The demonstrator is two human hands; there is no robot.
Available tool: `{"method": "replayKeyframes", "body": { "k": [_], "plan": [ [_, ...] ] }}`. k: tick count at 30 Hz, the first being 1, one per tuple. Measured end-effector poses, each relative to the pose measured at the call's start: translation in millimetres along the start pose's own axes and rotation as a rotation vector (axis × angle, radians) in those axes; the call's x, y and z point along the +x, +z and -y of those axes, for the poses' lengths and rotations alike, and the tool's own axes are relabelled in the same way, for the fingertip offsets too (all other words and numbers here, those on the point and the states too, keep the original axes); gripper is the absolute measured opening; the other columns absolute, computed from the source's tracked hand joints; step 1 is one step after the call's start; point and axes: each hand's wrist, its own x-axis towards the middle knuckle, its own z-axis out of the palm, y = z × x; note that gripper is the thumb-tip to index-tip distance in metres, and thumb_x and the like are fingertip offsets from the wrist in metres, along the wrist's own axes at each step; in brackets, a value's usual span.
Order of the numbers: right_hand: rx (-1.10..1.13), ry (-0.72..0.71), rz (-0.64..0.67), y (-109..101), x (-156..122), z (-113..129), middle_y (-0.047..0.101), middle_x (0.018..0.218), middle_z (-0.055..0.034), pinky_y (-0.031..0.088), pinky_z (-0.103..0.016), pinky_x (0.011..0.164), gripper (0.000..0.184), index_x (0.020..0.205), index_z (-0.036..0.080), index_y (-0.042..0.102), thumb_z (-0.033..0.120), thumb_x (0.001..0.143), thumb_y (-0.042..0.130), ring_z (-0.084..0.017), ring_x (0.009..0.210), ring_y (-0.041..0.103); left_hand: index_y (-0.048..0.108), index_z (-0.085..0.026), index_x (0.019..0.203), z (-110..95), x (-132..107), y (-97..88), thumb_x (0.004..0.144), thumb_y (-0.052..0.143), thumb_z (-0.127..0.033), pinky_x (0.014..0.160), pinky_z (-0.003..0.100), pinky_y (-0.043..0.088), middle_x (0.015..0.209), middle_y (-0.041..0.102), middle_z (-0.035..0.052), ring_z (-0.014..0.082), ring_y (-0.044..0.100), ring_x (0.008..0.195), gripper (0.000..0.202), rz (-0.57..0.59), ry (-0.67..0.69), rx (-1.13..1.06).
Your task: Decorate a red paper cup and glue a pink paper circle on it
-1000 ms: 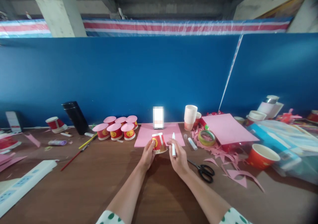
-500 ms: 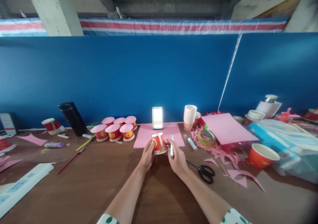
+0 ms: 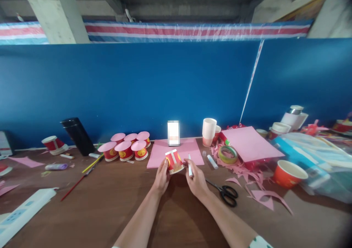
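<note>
In the head view a red paper cup with gold print and a pale vertical strip is held upside down and tilted. My left hand is closed around its left side. In my right hand is a slim white pen-like tube, gripped between thumb and fingers, its narrow end pointing up. The right fingertips are close to the cup's right edge; whether they touch it I cannot tell. Behind the cup lie pink paper sheets. Black-handled scissors rest right of my right hand.
Several upside-down red cups topped with pink discs stand left. Rightward are stacked white cups, a capped white tube, a tape roll, pink scraps and an orange cup. A power strip lies front left.
The red cup has tipped and turned a little in my left hand, its narrow end leaning left. My right hand keeps hold of the white tube. The whole view has shifted slightly.
</note>
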Motion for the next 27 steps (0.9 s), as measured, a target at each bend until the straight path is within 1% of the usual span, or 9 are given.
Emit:
{"method": "replayKeyframes", "body": {
  "k": [4, 8, 10, 14, 19, 22, 27],
  "plan": [
    [-0.023, -0.031, 0.000, 2.3, -1.2, -5.6, 0.064, 0.105, -0.0063, 0.050, -0.031, 0.082, 0.044, 0.117, 0.019, 0.048, 0.007, 0.076, 0.043, -0.019, 0.095, 0.063, 0.060, -0.018, 0.095, 0.0, 0.5, -0.2, 0.072, 0.062, -0.048, 0.076, 0.031, 0.049, 0.098, 0.067, 0.0072, 0.0229, 0.062, 0.090, 0.038, -0.015, -0.004, -0.005],
    [-0.049, -0.038, 0.020, 3.7, -2.0, -7.6, 0.066, 0.100, -0.0058, 0.052, -0.030, 0.075, 0.042, 0.118, 0.019, 0.049, 0.010, 0.077, 0.046, -0.019, 0.087, 0.064, 0.060, -0.018, 0.093, -0.8, 1.0, 0.3, 0.071, 0.064, -0.044, 0.076, 0.032, 0.049, 0.094, 0.068, 0.0069, 0.0227, 0.062, 0.088, 0.035, -0.022, -0.021, -0.023],
    [-0.054, -0.044, 0.021, 4.0, -2.0, -8.1, 0.066, 0.099, -0.0053, 0.052, -0.030, 0.074, 0.043, 0.119, 0.020, 0.049, 0.010, 0.077, 0.045, -0.019, 0.085, 0.064, 0.060, -0.018, 0.095, -0.4, 1.8, -0.9, 0.072, 0.063, -0.045, 0.076, 0.032, 0.049, 0.096, 0.068, 0.0078, 0.0232, 0.062, 0.089, 0.036, -0.030, -0.033, -0.022],
    [-0.043, -0.053, 0.015, 4.7, -1.1, -9.4, 0.066, 0.102, -0.0054, 0.051, -0.030, 0.077, 0.045, 0.119, 0.020, 0.050, 0.007, 0.076, 0.043, -0.019, 0.089, 0.064, 0.058, -0.018, 0.100, 2.5, 3.3, -5.2, 0.074, 0.059, -0.046, 0.075, 0.032, 0.049, 0.101, 0.066, 0.0091, 0.0235, 0.062, 0.090, 0.037, -0.019, -0.050, -0.020],
    [-0.012, -0.031, 0.023, 5.0, 0.2, -10.2, 0.066, 0.101, -0.0048, 0.051, -0.029, 0.077, 0.044, 0.116, 0.020, 0.051, 0.005, 0.076, 0.041, -0.019, 0.090, 0.064, 0.056, -0.023, 0.102, 4.0, 3.7, -8.0, 0.076, 0.058, -0.042, 0.073, 0.029, 0.049, 0.105, 0.064, 0.0053, 0.0216, 0.060, 0.092, 0.033, -0.001, -0.038, -0.001],
    [-0.011, -0.038, 0.005, 4.4, 1.1, -10.4, 0.066, 0.101, -0.0054, 0.051, -0.030, 0.078, 0.044, 0.116, 0.020, 0.052, 0.005, 0.076, 0.041, -0.019, 0.090, 0.064, 0.054, -0.025, 0.103, 2.4, 4.4, -7.5, 0.075, 0.060, -0.042, 0.070, 0.028, 0.049, 0.100, 0.065, 0.0027, 0.0206, 0.061, 0.089, 0.033, -0.023, -0.035, 0.034],
    [-0.052, -0.048, -0.025, 2.3, 3.3, -9.9, 0.067, 0.100, -0.0055, 0.052, -0.030, 0.078, 0.043, 0.113, 0.020, 0.055, 0.005, 0.076, 0.041, -0.019, 0.090, 0.064, 0.050, -0.026, 0.097, -1.3, 6.4, -4.9, 0.071, 0.063, -0.044, 0.065, 0.028, 0.048, 0.085, 0.065, -0.0003, 0.0190, 0.062, 0.078, 0.034, -0.070, -0.026, 0.052]
  ]
}}
